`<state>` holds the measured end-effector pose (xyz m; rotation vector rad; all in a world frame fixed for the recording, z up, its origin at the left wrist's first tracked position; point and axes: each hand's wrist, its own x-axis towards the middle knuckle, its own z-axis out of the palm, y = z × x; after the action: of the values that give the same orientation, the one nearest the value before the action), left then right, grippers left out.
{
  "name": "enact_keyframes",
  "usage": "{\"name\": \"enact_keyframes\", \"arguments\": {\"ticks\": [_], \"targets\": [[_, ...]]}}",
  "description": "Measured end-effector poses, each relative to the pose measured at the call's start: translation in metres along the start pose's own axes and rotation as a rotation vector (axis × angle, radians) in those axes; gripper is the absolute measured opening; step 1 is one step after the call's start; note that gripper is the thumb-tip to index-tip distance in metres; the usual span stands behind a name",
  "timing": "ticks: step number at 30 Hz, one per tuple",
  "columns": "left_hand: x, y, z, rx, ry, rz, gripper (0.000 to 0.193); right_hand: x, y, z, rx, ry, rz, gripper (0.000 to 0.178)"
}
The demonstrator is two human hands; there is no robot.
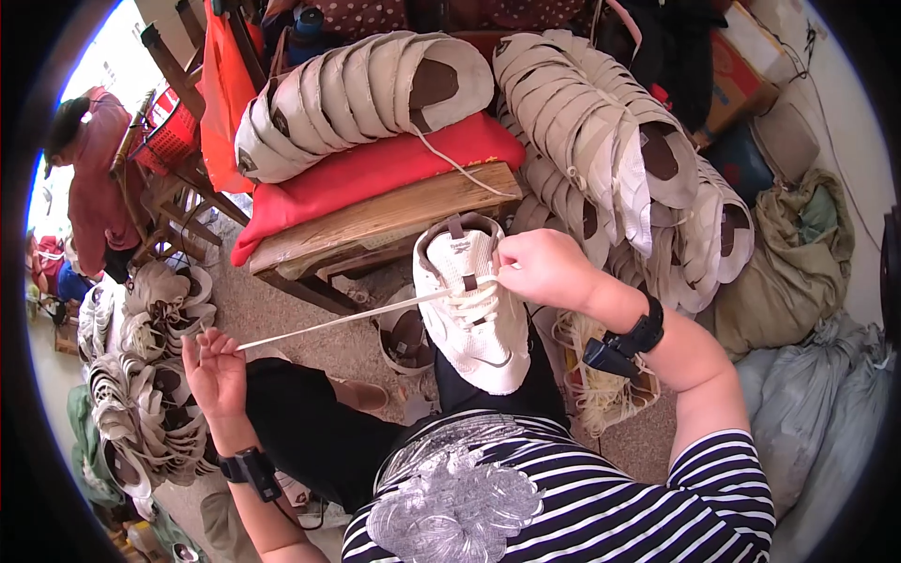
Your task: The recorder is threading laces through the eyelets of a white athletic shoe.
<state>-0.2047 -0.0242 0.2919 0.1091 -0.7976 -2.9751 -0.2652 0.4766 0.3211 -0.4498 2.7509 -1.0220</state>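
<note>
A cream shoe upper (472, 324) rests across my lap, its opening away from me and its toe toward my body. Its white shoelace (343, 314) runs through the eyelets and stretches taut out to the left. My left hand (218, 371) pinches the far end of that lace, well apart from the upper. At the upper's right side my right hand (544, 269) is closed by the top eyelets, gripping the lace there. Part of the lace inside the right fist is hidden.
Ahead stands a wooden bench (375, 235) with a red cushion (375, 174) and a nested row of uppers (347, 98). More stacked uppers (601, 131) lie at right, beside a sack (798, 263). A pile of uppers (150, 394) sits at left. Another person (99, 178) is at far left.
</note>
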Motion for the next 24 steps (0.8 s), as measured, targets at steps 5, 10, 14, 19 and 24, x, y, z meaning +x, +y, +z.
{"name": "enact_keyframes", "arguments": {"ticks": [5,10,14,19,24], "targets": [[0.019,0.005,-0.006,0.117,0.399,0.3,0.039,0.005,-0.019,-0.009,-0.65,-0.134,-0.353,0.009],[0.02,-0.07,0.053,0.749,0.295,0.238,0.042,0.008,-0.015,-0.027,-0.719,0.061,-0.64,0.015],[-0.003,-0.156,0.108,0.971,-0.101,0.019,0.039,0.031,-0.003,-0.035,-0.49,-0.097,-0.812,0.029],[0.009,-0.208,0.111,0.867,-0.167,-0.063,0.017,0.033,0.002,-0.052,-0.36,-0.313,-0.635,0.031],[0.009,-0.228,0.116,0.914,-0.111,-0.148,0.011,0.027,0.011,-0.048,-0.294,-0.205,-0.666,0.022]]}}
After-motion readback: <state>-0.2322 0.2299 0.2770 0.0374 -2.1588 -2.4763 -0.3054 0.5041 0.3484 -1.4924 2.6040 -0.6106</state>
